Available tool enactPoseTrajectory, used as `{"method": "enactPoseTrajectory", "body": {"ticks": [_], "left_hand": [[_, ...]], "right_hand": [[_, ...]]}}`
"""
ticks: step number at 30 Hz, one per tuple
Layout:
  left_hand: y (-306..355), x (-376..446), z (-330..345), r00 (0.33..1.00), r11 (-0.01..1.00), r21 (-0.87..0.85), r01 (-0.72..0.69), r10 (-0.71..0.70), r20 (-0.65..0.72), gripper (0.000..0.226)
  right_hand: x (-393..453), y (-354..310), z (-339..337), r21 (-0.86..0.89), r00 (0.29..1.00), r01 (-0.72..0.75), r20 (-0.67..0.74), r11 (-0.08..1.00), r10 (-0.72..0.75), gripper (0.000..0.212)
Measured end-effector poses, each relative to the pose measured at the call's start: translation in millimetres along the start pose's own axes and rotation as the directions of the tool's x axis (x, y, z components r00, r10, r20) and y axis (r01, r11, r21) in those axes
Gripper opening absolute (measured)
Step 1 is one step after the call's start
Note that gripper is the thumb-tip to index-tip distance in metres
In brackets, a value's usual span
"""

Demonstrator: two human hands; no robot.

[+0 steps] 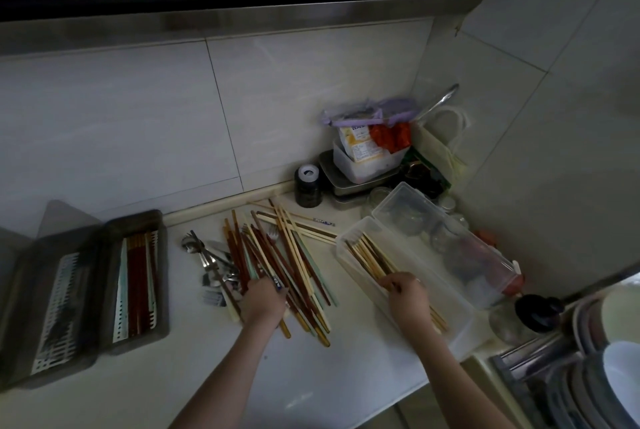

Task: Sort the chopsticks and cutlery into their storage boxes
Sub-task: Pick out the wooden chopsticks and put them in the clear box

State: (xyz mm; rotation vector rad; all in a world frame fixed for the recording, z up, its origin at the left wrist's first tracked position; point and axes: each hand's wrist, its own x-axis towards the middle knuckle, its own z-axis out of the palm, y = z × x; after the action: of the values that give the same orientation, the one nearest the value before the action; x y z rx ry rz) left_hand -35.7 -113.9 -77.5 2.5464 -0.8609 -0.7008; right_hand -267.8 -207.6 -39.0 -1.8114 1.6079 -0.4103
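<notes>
A loose pile of chopsticks (291,255), brown, pale wood and mint green, lies on the white counter. My left hand (263,300) rests on the near end of the pile with fingers curled over some sticks. Metal spoons and forks (211,262) lie just left of the pile. My right hand (403,290) holds a bundle of pale wooden chopsticks (370,257) inside the clear storage box (446,293), whose lid stands open behind it. At the left sits a dark grey box (162,276) with red-brown chopsticks (136,283) in it; its lid lies open beside it.
The back corner holds a dark jar (307,186), a metal tray with a plastic tub of packets (367,158), glass jars and bags. A dish rack with bowls and plates (595,366) stands at the right. The counter's front edge runs near my forearms.
</notes>
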Motion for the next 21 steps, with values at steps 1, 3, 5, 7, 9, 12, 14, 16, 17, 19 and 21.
{"method": "enactPoseTrajectory", "body": {"ticks": [1,3,5,7,9,12,14,16,17,19,21], "left_hand": [[-1,2,2,1.000,1.000,-0.021,0.015,-0.015,0.002,0.025],[-2,5,4,0.998,0.990,-0.131,0.059,-0.060,0.000,0.027],[0,1,1,0.991,0.957,-0.279,0.087,-0.111,-0.074,0.031],[8,-12,-7,0.976,0.926,-0.378,0.000,-0.082,-0.201,0.033],[21,-33,-15,0.961,0.912,-0.386,-0.139,0.031,-0.274,0.030],[39,-58,-12,0.913,0.893,-0.266,-0.362,0.282,-0.295,0.021],[50,-70,-2,0.865,0.856,-0.170,-0.489,0.450,-0.224,0.022],[58,-81,2,0.822,0.819,-0.089,-0.567,0.556,-0.126,0.028],[59,-82,5,0.802,0.802,-0.041,-0.596,0.591,-0.083,0.034],[55,-80,6,0.766,0.767,0.056,-0.640,0.642,-0.033,0.050],[45,-70,4,0.780,0.774,0.117,-0.622,0.625,0.007,0.047]], "right_hand": [[-1,-1,-1,0.003,1.000,0.012,-0.016,1.000,-0.012,0.035],[-4,-5,-4,0.001,0.996,0.039,-0.079,0.999,-0.039,0.035],[-9,-14,-5,0.006,0.977,0.098,-0.189,0.995,-0.095,0.033],[-17,-28,-5,0.043,0.952,0.189,-0.251,0.981,-0.173,0.030],[-23,-49,2,0.151,0.961,0.238,-0.177,0.960,-0.210,0.029],[-25,-87,14,0.444,0.986,0.092,0.081,0.891,-0.142,0.023],[-23,-105,19,0.659,0.966,-0.101,0.243,0.746,-0.085,0.024],[-20,-108,17,0.767,0.955,-0.195,0.292,0.611,-0.061,0.026],[-18,-104,16,0.788,0.960,-0.188,0.273,0.587,-0.060,0.028],[-13,-91,8,0.751,0.988,-0.088,0.148,0.654,-0.036,0.029],[-5,-73,-2,0.603,0.999,0.032,-0.006,0.797,-0.036,0.029]]}}
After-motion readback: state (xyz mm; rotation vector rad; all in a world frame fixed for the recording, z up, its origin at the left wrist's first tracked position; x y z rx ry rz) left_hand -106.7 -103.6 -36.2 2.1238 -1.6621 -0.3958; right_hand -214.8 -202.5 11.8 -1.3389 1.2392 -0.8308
